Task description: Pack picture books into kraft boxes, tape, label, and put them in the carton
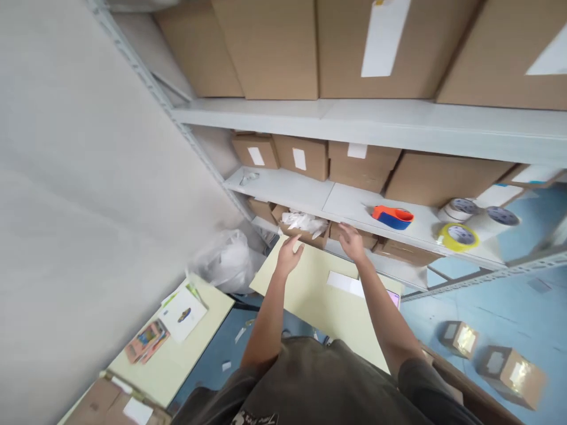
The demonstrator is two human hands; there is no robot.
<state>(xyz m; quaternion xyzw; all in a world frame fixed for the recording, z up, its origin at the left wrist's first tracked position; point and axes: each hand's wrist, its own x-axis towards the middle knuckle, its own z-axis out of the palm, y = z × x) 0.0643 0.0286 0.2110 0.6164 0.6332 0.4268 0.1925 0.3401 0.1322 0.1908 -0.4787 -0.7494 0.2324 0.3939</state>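
Above the far part of the pale yellow desk (319,301), the left hand (289,258) is hovering empty, its grip standing wide with the thumb spread from the fingers. Beside it, the right hand (351,242) is reaching toward the shelving, also empty, its grip loosely wide. Just beyond the left fingertips, an opened cardboard box (318,241) is sitting on the low shelf, crumpled white plastic (305,222) filling its top; whether the fingers are touching it, I cannot tell. Partly under the right forearm, a white strip (343,282) is lying on the desk, and a phone (394,297) is showing a pink screen. On the shelf above, an orange-and-blue band (393,217) is curling into a loop, and a yellow tape roll (460,237) is lying near paler rolls (500,217). Leftward, a second desk (204,319) is carrying booklets (147,340) and a white sheet (181,316).
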